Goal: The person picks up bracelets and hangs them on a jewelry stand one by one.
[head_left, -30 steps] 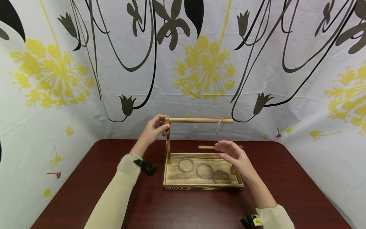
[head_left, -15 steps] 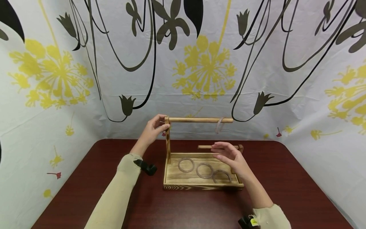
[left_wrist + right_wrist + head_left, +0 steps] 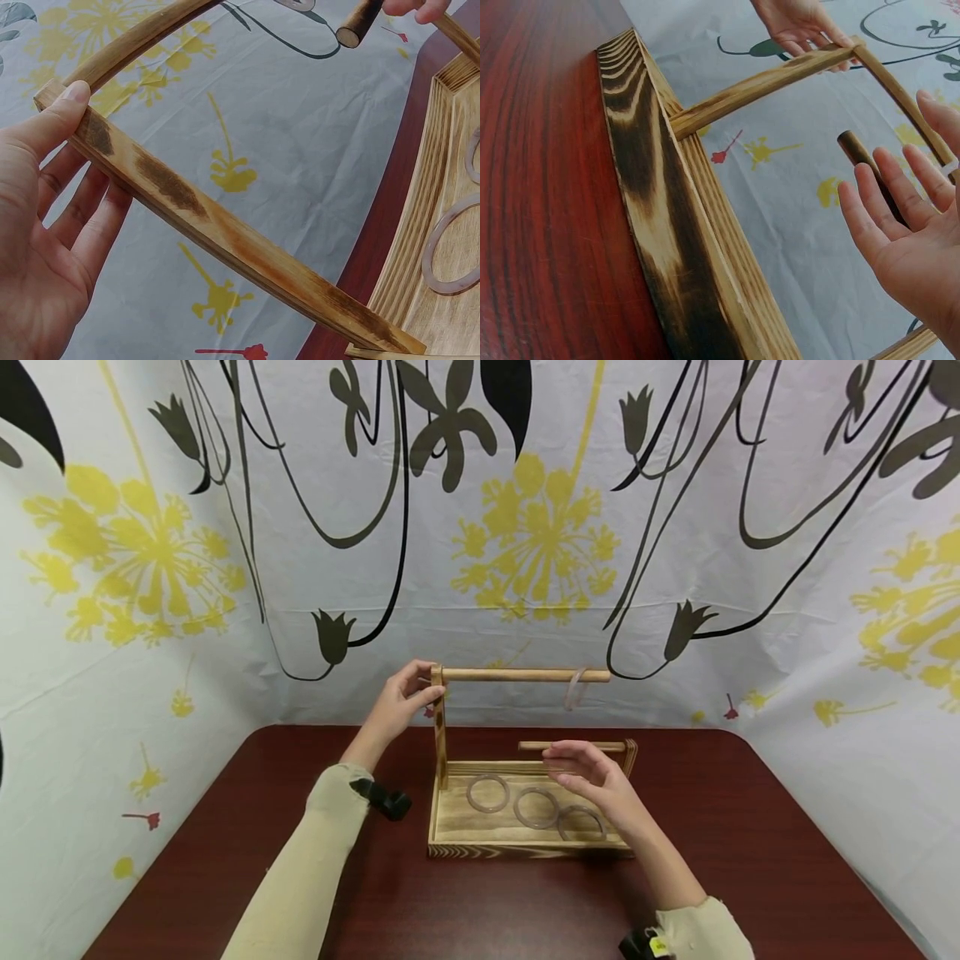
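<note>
In the head view my left hand [image 3: 396, 706] holds the top of the tall left post [image 3: 441, 735] of a wooden bangle stand. Its thumb lies on the near face and the fingers go behind, as the left wrist view shows. One translucent pinkish bangle [image 3: 571, 688] hangs near the free end of the upper rod [image 3: 510, 675]. Inside the tray base [image 3: 525, 851] lie three more bangles [image 3: 488, 811]. My right hand [image 3: 596, 783] hovers above the tray's right side, fingers spread and slightly bent, holding nothing. It overlaps the lower rod [image 3: 531, 746] in the head view.
The lower rod runs left from a short right post [image 3: 631, 755]. The stand sits mid-way on a dark red table [image 3: 480, 902], and a white patterned sheet [image 3: 525, 568] hangs behind. Black wrist cameras [image 3: 382, 799] are on both sleeves.
My right hand has drifted left and slightly down, uncovering the short right post. The left hand and the bangles stay where they were.
</note>
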### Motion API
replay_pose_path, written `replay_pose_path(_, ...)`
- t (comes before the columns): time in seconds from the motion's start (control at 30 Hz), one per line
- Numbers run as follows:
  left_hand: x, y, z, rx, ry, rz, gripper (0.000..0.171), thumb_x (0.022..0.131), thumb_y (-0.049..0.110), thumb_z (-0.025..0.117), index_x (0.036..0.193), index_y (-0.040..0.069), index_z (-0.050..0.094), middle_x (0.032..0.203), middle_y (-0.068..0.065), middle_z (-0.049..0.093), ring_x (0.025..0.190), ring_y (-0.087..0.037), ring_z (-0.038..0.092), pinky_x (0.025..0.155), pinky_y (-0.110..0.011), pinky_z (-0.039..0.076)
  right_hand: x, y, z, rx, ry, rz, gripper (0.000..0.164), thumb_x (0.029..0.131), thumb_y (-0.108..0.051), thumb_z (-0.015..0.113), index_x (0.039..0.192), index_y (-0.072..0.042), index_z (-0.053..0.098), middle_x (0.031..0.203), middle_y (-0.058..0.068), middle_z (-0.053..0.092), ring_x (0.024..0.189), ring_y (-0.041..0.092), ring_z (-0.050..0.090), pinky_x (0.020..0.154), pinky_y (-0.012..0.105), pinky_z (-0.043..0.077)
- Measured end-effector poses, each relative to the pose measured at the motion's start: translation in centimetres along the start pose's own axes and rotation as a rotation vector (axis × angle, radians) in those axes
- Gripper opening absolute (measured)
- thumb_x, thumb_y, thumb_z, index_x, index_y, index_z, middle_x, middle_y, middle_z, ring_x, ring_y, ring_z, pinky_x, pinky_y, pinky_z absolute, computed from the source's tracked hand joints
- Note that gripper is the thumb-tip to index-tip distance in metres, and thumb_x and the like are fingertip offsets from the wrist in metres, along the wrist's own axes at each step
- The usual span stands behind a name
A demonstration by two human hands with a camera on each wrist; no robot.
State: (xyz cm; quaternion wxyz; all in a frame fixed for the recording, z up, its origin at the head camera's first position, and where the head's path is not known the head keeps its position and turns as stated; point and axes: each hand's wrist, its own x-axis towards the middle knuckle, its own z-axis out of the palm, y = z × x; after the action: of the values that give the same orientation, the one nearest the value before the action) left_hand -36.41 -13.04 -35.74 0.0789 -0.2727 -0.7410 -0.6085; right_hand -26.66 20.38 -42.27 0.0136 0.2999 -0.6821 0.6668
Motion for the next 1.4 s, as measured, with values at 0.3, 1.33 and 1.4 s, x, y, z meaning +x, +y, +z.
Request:
replay_pose_path(0.3, 0.0, -0.1, 0.0, -0.004, -0.001, -0.001, 0.028, 0.099, 0.007, 0.061, 0.126, -0.001, 0.055, 0.110, -0.018, 0.061, 0.082, -0.013, 0.060, 0.063, -0.033, 0.051, 0.0, 0.7, 0.7, -0.030, -0.039, 0.006, 0.042, 0.097, 0.001, 0.058, 0.137, 0.009, 0.047, 0.133, 0.011, 0.063, 0.121, 0.010, 0.063, 0.099, 0.027, 0.054)
replay_pose_path(1.33, 0.0, -0.2, 0.0, -0.017, 0.003, -0.002, 0.030, 0.099, 0.007, 0.061, 0.127, -0.001, 0.055, 0.108, -0.013, 0.062, 0.084, -0.013, 0.060, 0.062, -0.029, 0.052, 0.7, 3.5, 4.1, -0.046, -0.110, 0.201, 0.047, 0.096, -0.008, 0.065, 0.137, 0.007, 0.050, 0.141, 0.035, 0.048, 0.132, 0.047, 0.049, 0.095, 0.024, 0.054)
replay_pose_path(1.4, 0.0, -0.2, 0.0, -0.024, 0.002, 0.004, 0.029, 0.099, 0.006, 0.061, 0.126, -0.001, 0.055, 0.107, -0.010, 0.061, 0.083, -0.013, 0.060, 0.061, -0.028, 0.051, 0.8, 3.7, 4.2, -0.057, -0.108, 0.210, 0.048, 0.095, -0.009, 0.066, 0.137, 0.007, 0.050, 0.141, 0.036, 0.048, 0.132, 0.051, 0.047, 0.095, 0.023, 0.053)
